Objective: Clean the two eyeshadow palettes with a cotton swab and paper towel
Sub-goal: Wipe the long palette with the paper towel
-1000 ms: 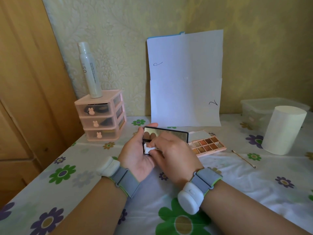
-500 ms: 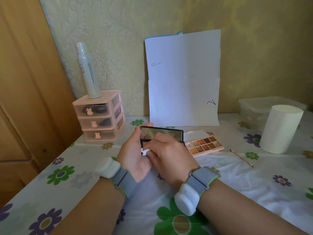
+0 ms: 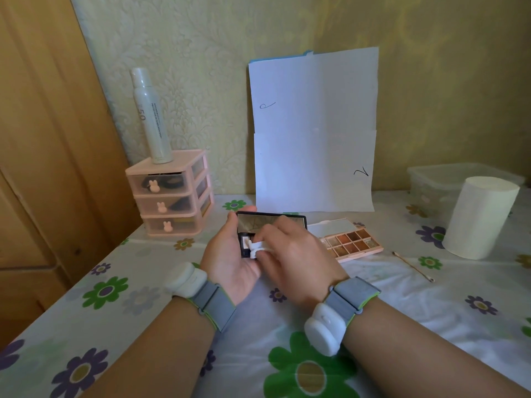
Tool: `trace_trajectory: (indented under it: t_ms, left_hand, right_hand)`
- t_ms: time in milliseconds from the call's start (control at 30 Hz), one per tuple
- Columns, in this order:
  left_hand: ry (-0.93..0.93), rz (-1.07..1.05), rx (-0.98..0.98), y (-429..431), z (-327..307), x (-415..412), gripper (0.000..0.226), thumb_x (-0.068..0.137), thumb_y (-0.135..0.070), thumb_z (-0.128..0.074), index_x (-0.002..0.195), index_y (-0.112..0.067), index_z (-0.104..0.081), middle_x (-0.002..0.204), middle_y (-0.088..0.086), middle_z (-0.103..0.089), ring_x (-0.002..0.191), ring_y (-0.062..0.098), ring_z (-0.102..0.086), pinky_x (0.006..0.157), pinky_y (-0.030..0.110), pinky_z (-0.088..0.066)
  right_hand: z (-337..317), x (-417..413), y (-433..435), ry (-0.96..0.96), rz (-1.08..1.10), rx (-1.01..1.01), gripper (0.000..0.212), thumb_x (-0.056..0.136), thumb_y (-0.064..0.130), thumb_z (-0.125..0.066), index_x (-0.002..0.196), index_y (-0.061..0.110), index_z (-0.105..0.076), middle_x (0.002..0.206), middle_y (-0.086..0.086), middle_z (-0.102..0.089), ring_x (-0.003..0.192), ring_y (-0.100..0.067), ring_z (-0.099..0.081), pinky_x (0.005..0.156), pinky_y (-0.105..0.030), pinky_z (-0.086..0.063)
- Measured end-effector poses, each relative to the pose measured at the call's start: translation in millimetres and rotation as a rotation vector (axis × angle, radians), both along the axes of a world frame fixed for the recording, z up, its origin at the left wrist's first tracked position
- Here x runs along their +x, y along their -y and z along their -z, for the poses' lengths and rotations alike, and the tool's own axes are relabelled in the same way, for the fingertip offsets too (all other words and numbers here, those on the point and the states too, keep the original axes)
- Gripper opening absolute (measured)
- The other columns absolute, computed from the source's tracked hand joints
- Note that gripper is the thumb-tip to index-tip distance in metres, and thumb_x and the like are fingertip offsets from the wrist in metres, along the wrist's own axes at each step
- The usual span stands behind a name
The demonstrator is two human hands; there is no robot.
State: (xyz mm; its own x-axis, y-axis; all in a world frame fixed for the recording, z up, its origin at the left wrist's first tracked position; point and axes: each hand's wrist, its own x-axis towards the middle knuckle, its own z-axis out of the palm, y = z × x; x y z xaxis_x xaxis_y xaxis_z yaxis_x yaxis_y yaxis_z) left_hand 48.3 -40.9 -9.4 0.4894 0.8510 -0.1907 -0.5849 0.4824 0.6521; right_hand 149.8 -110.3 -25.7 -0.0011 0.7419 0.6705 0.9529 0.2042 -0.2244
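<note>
Left hand (image 3: 227,258) grips black palette (image 3: 260,222) (mirror lid up) | right hand (image 3: 297,255) pinches paper-towel wad (image 3: 256,249) onto its pan | pink palette (image 3: 352,243), cotton swab (image 3: 413,267) on tablecloth (image 3: 138,271)

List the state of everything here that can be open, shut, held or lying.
black palette: open, held by left hand.
pink palette: open, lying on the table.
paper towel piece: pinched by right hand, pressed into black palette.
cotton swab: lying on table, untouched.
paper towel roll: standing upright.
drawer unit: three drawers shut.
spray bottle: upright on drawer unit.
</note>
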Motion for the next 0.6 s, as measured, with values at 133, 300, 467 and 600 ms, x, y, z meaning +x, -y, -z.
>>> trace_trajectory:
  t_ms: [133, 300, 467, 600]
  left_hand:
    - [-0.013, 0.026, 0.022, -3, 3, 0, 0.039, 0.107, -0.049, -0.039, 0.108, -0.020, -0.064, 0.073, 0.005, -0.066, 0.058, 0.017, -0.067, 0.057, 0.022, -0.056]
    - [-0.049, 0.014, 0.049, -6, 5, 2, 0.042, 0.106, -0.049, -0.041, 0.102, -0.019, -0.070, 0.090, 0.013, -0.072, 0.066, 0.024, -0.070, 0.065, 0.034, -0.057]
    - [-0.033, -0.003, 0.010, -3, 5, 2, 0.039, 0.107, -0.046, -0.039, 0.111, -0.017, -0.065, 0.072, 0.005, -0.070, 0.057, 0.016, -0.069, 0.058, 0.021, -0.056]
    - [-0.023, 0.006, 0.011, -3, 8, 6, 0.038, 0.109, -0.045, -0.037, 0.102, -0.016, -0.061, 0.058, 0.000, -0.065, 0.048, 0.012, -0.066, 0.048, 0.017, -0.052]
  right_hand:
    - [1, 1, -2, 0.012, -0.010, -0.018, 0.024, 0.084, 0.028, -0.047, 0.099, 0.019, -0.063, 0.094, -0.004, -0.056, 0.084, -0.026, -0.056, 0.060, -0.036, -0.048]
    - [3, 10, -4, 0.009, 0.089, -0.001, 0.018, 0.081, 0.014, -0.058, 0.094, 0.015, -0.070, 0.087, -0.007, -0.059, 0.080, -0.033, -0.061, 0.058, -0.035, -0.051]
    - [2, -2, -4, 0.034, 0.052, 0.037, 0.016, 0.078, 0.014, -0.055, 0.089, 0.014, -0.066, 0.083, -0.007, -0.058, 0.076, -0.031, -0.058, 0.052, -0.038, -0.051]
    - [0, -5, -1, 0.053, 0.012, 0.066, 0.020, 0.079, 0.018, -0.047, 0.089, 0.016, -0.064, 0.081, -0.003, -0.056, 0.075, -0.027, -0.055, 0.054, -0.032, -0.044]
